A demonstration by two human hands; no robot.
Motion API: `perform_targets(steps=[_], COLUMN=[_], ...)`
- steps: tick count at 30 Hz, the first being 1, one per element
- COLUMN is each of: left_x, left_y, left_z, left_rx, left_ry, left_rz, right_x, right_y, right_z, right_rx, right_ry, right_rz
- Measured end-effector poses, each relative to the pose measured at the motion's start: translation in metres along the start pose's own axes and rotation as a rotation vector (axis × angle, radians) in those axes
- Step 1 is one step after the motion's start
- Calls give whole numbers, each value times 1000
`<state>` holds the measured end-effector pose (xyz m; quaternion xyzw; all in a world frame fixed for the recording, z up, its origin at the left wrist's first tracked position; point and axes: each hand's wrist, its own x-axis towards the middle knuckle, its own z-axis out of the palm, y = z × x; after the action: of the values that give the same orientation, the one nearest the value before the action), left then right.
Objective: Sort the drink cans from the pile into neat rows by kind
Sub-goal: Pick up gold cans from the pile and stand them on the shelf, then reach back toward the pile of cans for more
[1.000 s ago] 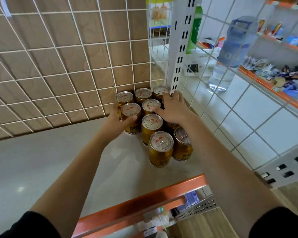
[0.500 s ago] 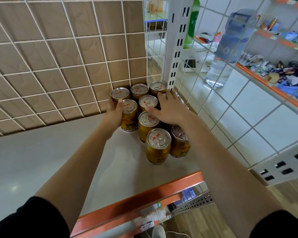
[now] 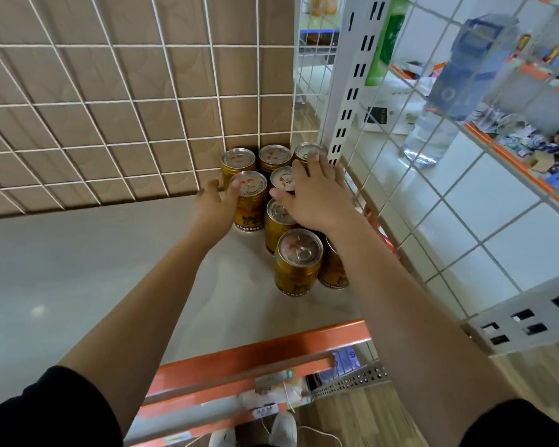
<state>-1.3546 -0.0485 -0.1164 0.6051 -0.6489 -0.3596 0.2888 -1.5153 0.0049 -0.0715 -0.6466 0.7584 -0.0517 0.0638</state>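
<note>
cans point(image 3: 275, 156): gold bodies, silver tops, at least eight, upright, packed into the back right corner of the white shelf point(image 3: 94, 269), centre of the frame. every top that shows is sealed, pull tab flat. three stand in the back row against the wire grid point(image 3: 110, 101); the others run toward lower centre in staggered lines, touching one another. front can point(image 3: 299, 262) stands nearest the orange shelf edge point(image 3: 255, 353); its right-hand neighbour is half hidden under the right forearm.

left hand point(image 3: 213, 201): fingers and thumb curled round the leftmost can of the second row point(image 3: 249, 201), gripping its side.

right hand point(image 3: 313, 195): open, fingers straight and spread, palm down over the can tops at the right of the cluster, fingertips reaching the back right can. cannot tell how many cans sit beneath the palm.

upper right of the frame, past the side grid point(image 3: 465, 188): clear bottle point(image 3: 433, 133), blue label, clear liquid inside, upright; green bottle point(image 3: 384, 43) behind the white slotted post point(image 3: 349, 91).
</note>
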Motion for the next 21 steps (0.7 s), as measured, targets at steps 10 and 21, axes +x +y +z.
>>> perform_targets(steps=[10,21], left_x=[-73,-220], left_y=[-31,-189], left_z=[-87,-274], left_rx=[809,614], left_ry=[240,509], left_rz=[108,-148], right_x=[-31,-116], right_y=[-91,-278], right_z=[9,70], right_rx=[-56,27], right_ry=[24,34], right_rz=[-273,-572])
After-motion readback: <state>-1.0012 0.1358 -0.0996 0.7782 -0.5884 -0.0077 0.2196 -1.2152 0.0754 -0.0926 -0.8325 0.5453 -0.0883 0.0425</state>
